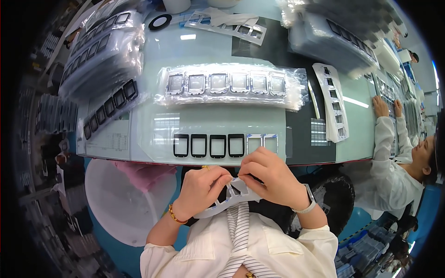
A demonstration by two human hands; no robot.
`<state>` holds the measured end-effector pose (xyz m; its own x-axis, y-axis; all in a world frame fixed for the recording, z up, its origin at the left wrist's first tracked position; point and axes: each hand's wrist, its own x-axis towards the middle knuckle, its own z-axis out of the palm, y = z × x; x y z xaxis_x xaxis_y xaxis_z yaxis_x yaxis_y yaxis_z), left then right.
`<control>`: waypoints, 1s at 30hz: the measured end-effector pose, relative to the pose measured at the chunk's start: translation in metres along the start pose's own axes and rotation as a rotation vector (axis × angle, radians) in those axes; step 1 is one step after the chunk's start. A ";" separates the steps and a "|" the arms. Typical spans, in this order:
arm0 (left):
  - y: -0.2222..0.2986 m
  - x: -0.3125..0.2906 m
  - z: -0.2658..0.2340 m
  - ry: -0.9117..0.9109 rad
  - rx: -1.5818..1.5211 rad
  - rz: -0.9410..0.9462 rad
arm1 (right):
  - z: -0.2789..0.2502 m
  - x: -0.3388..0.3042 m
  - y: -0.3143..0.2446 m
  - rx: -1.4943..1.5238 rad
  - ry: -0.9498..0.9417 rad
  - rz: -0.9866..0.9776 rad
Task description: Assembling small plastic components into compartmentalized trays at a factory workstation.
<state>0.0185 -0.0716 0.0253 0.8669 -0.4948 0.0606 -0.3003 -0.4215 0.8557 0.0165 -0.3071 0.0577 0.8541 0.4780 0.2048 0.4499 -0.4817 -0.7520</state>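
Just off the table's front edge, my left hand (200, 191) and my right hand (273, 180) pinch a white strip with rectangular cut-outs (218, 209). Their fingertips are close together at its upper edge, and the strip bends between them. On the table beyond lies a row of small rectangular frames: several black ones (218, 147), then two at the right end with white and blue faces (254, 142), partly behind my right fingers. Farther back, a plastic-wrapped pack of silver-grey frames (218, 83) lies crosswise.
Bagged stacks of black frames stand at the back left (104, 51) and back right (333, 41). A pile of white cut-out strips (331, 102) lies at right. A black tape roll (160, 22) sits far back. Left below is a white bin (116, 208); a co-worker's sleeve (384, 139) shows at right.
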 end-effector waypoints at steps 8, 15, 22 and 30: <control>-0.009 -0.008 -0.009 0.051 0.171 -0.113 | -0.020 0.006 -0.024 0.189 0.112 0.029; -0.010 0.000 0.005 0.168 0.246 0.124 | 0.004 0.029 0.040 0.194 0.287 0.306; -0.018 0.004 0.010 0.189 0.413 0.209 | 0.013 0.030 0.047 0.160 0.260 0.343; -0.017 0.006 0.010 0.196 0.440 0.217 | 0.016 0.029 0.048 0.091 0.271 0.278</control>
<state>0.0250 -0.0752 0.0057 0.8114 -0.4729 0.3435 -0.5837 -0.6251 0.5182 0.0589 -0.3048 0.0178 0.9835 0.1217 0.1340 0.1770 -0.4925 -0.8521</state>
